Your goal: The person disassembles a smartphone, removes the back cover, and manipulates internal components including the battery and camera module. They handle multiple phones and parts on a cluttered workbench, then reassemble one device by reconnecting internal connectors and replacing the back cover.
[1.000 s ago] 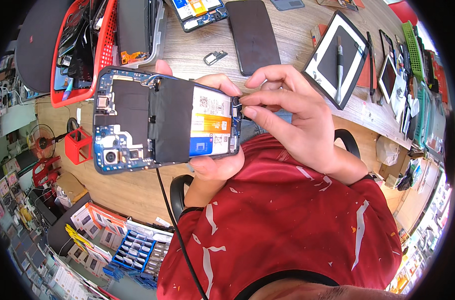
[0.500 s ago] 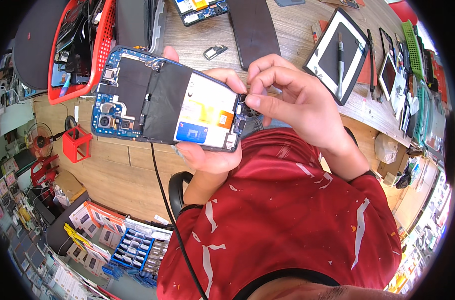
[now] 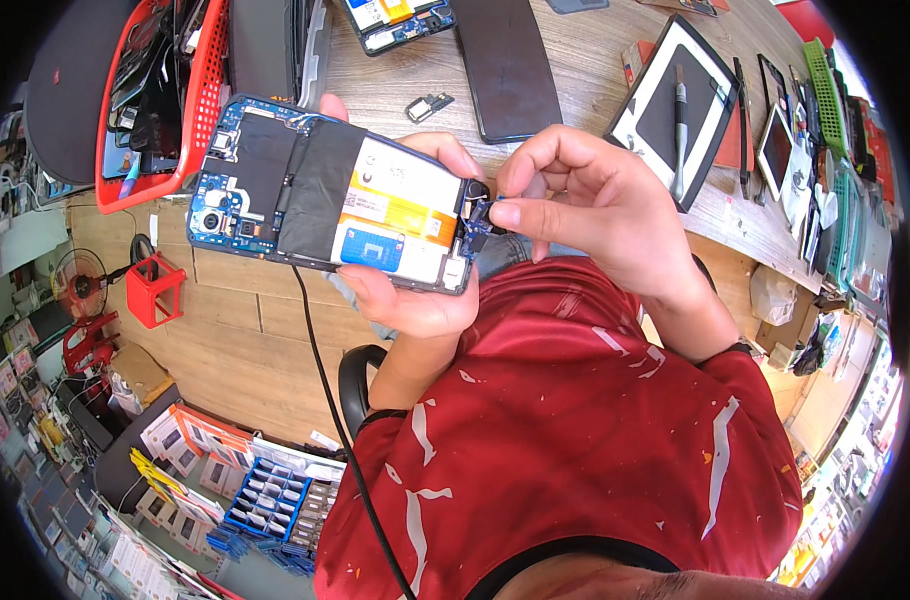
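My left hand (image 3: 415,305) grips an opened smartphone (image 3: 320,195) from below, thumb along the near edge and fingertips showing at the far edge. The phone's back cover is off. A blue main board with camera modules (image 3: 215,222) lies at its left end, then black film, then a white battery (image 3: 387,178) crossed by an orange flex cable (image 3: 415,222). At the right end sits a small blue circuit board (image 3: 474,225). My right hand (image 3: 600,205) pinches there with thumb and forefinger; whatever is between the tips is mostly hidden.
Above the phone, a small loose phone part (image 3: 430,106) and a dark phone panel (image 3: 508,70) lie on the wooden table. Another opened phone (image 3: 400,25) is behind. A red basket (image 3: 207,95) stands left; a screwdriver-like tool (image 3: 680,130) rests on a framed panel at right.
The phone has shifted slightly and tilted in my left hand. My right hand has turned a little, its fingers closer together, and more of the small board at the phone's right end shows.
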The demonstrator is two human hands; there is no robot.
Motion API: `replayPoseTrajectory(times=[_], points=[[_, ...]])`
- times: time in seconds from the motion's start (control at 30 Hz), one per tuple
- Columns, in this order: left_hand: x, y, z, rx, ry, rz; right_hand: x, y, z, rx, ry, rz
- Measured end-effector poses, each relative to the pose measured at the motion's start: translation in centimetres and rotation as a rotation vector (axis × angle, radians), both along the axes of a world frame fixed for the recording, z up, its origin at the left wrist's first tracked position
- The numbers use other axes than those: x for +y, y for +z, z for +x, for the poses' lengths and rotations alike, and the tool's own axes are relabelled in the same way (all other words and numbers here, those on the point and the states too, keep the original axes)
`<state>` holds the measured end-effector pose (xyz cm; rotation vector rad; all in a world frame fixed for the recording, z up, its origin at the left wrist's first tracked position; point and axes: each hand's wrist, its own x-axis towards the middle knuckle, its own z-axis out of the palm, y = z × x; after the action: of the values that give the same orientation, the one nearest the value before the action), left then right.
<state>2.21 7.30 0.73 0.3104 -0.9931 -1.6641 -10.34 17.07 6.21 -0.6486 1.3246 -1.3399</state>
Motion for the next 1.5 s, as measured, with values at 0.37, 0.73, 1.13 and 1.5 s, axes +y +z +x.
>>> replayPoseTrajectory(times=[0.37,0.73,1.13,1.5], points=[[-1.3,0.0,0.6,0.113,-0.103,0.175,0.9,-0.5,-0.6,-0.098,-0.059,-0.174],[-2.3,0.6,4.5,-0.153,-0.349,0.216,2.4,-2.6,-1.6,0.436,-0.169,-0.333],[-2.1,-1.8,9.6,-0.596,-0.253,0.392,1.6,-2.7,-0.9,0.898,-0.181,-0.438],[-6.9,-2.5,9.2,-0.684,-0.485,0.458,0.0,-2.3,-0.5,0.676,-0.184,-0.398]])
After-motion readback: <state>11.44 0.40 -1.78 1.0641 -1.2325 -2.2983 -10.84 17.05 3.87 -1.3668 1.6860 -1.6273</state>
